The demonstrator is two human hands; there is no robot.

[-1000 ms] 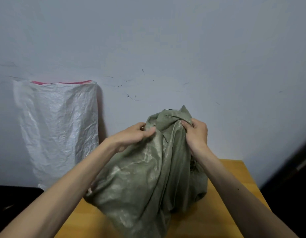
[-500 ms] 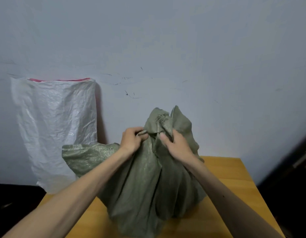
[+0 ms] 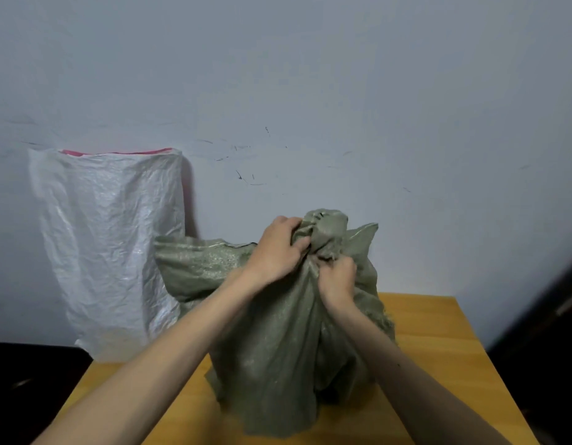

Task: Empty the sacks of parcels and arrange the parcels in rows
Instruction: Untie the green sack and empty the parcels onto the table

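Wooden tabletop [image 3: 439, 348] under it all. White woven sack [image 3: 108, 245] stands against the wall at 9 o'clock. Green woven sack [image 3: 278, 364] sits mid-tabletop, neck tied up. My left hand [image 3: 275, 255] has its fingers curled on the knot [image 3: 326, 231]; my right hand [image 3: 337, 279] pinches the bunched fabric just below it.

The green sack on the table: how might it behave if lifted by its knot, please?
Probably floppy: the green sack drapes in loose folds under the left hand and right hand. Likely grippy, given its frayed, coarse weave. Weight unclear, as the contents are hidden.
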